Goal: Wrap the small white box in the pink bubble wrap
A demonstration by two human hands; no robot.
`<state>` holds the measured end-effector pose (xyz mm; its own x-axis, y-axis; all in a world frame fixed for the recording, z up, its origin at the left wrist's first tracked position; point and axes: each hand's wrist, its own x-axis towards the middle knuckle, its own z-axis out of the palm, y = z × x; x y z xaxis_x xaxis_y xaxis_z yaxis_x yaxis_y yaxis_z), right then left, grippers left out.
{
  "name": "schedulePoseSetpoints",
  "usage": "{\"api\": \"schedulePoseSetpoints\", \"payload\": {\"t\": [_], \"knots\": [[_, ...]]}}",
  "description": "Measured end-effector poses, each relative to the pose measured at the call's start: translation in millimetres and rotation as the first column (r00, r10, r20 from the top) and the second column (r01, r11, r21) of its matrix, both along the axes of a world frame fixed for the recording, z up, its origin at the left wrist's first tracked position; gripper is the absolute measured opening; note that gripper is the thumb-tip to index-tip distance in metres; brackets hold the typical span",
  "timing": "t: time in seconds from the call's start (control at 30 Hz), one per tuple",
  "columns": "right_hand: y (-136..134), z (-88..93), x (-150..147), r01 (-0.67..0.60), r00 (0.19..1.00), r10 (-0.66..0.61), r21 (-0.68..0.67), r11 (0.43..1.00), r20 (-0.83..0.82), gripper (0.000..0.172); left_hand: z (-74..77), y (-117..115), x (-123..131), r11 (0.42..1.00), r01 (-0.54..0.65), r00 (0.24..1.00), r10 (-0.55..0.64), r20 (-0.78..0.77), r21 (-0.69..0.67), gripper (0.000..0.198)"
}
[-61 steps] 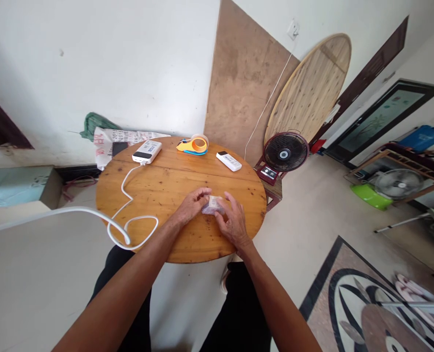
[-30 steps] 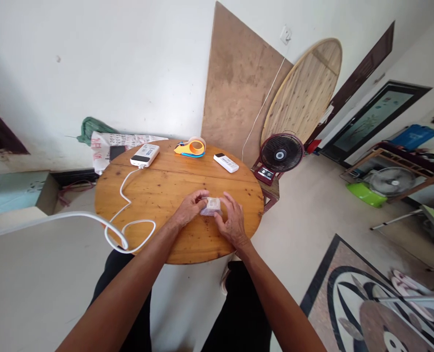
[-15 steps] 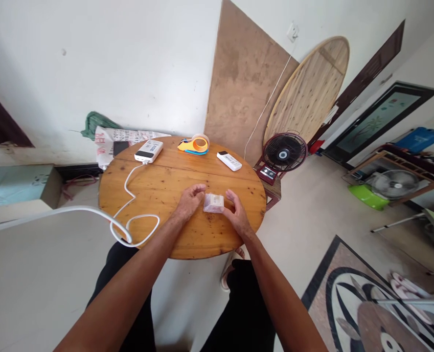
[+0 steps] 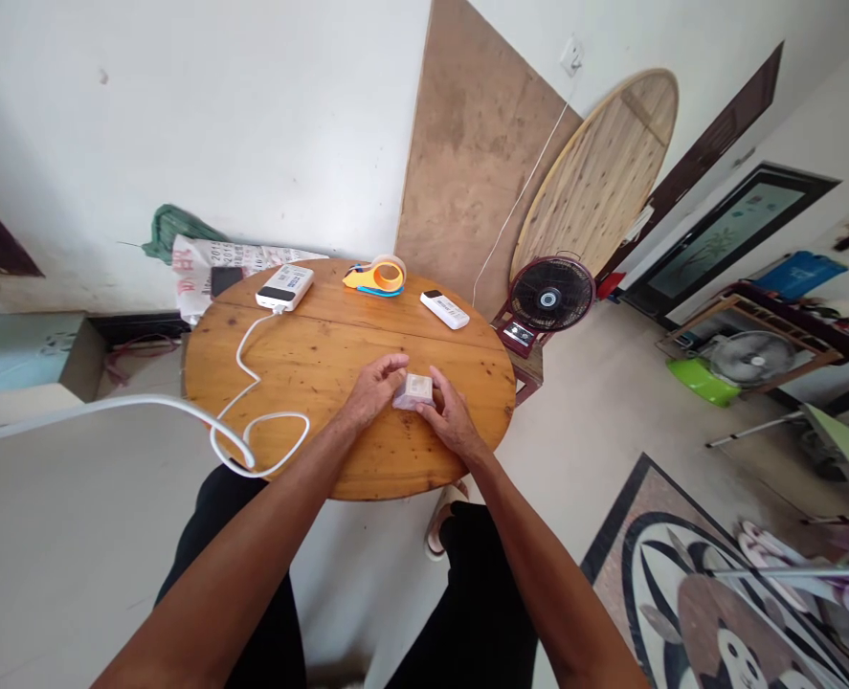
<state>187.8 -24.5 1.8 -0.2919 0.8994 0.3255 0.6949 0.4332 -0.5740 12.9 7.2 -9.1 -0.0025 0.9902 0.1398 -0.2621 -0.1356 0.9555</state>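
Observation:
A small pale box [image 4: 413,390], whitish on top with a faint purple tint on its side, lies on the round wooden table [image 4: 309,359] between my hands. My left hand [image 4: 377,390] is at its left end, with thumb and fingers against that edge. From the right, my right hand [image 4: 451,413] has its thumb at the near side and its fingers at the far side of the box. What is printed on the box is too small to read.
A white power bank [image 4: 286,288] with a white cable [image 4: 246,359] sits at the table's back left. An orange tape dispenser [image 4: 375,277] and a smaller white device [image 4: 445,309] lie along the back. A black fan [image 4: 551,294] stands beyond the right edge.
Both hands have closed in on the small box; my right fingers have come in from the right around its end. The view has shifted slightly.

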Motion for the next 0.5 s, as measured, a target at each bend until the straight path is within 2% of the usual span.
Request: {"api": "schedulePoseSetpoints", "payload": {"t": [0.23, 0.5], "knots": [[0.2, -5.6, 0.3, -0.072, 0.996, 0.067, 0.090, 0.993, 0.056, 0.066, -0.6, -1.5, 3.1, 0.997, 0.074, 0.997, -0.075, -0.018, -0.031, 0.049], [-1.6, -2.4, -0.7, -0.073, 0.996, 0.071, 0.043, 0.996, 0.056, 0.068, 1.6, -0.3, 3.6, 0.991, 0.121, 0.989, -0.126, -0.082, -0.054, 0.053]]}}
